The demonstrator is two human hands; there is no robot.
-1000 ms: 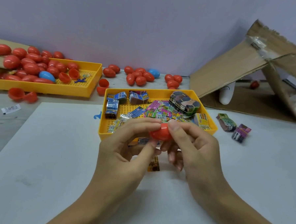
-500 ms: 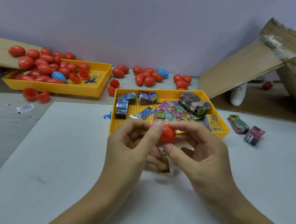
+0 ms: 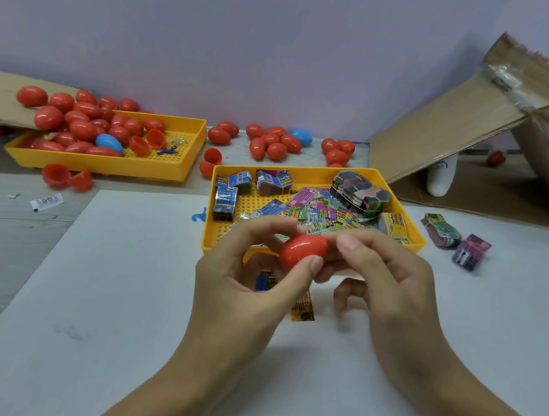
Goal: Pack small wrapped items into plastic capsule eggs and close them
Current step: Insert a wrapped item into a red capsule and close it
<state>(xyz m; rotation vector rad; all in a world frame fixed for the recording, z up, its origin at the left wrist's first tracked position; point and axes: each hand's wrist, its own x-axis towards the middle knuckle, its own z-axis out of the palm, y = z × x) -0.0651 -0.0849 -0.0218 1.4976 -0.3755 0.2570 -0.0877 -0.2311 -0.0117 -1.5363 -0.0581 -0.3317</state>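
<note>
The left hand [image 3: 250,279] pinches a red egg [image 3: 302,251] between thumb and fingers. The right hand [image 3: 387,277] has its fingers curled at the egg's other end, and seems to touch it, though that part is hard to see. The egg looks closed. If the seam is not snapped tight, it could pop open and drop its wrapped item. Its smooth shell could also slip and roll off. Just behind the hands sits a yellow tray [image 3: 403,214] of wrapped items [image 3: 317,210]. A white counter [image 3: 103,294] lies under them, with a plain wall [image 3: 275,48] far behind.
</note>
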